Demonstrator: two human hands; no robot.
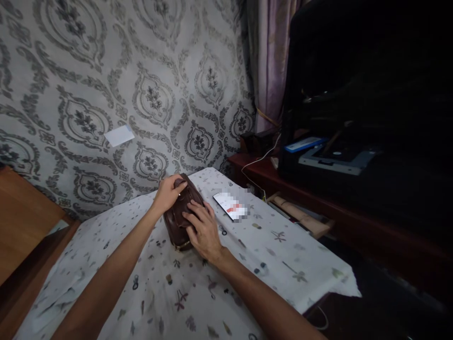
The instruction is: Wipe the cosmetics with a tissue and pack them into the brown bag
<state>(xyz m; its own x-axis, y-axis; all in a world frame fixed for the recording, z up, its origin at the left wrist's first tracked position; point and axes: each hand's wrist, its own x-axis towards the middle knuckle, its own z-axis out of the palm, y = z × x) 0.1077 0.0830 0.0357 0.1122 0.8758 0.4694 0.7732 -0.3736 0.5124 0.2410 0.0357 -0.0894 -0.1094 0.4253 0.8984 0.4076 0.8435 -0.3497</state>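
A dark brown leather bag (173,227) with a gold-coloured zip at its near end rests on the cloth-covered table (283,250). At the bag's far left part, my left hand (168,192) has thumb and fingers closed on a brown flap or strap near the top. My right hand (204,229) lies over the bag's right side, fingers spread apart and touching the leather. The bag's far right side is partly covered by the hands.
A lit phone (230,207) lies right of the bag. Patterned wallpaper (152,94) with a white switch plate (119,135) stands behind. Wooden furniture (28,222) is at the left; a dark red cabinet (262,172) with a white cable (253,163) is at the right.
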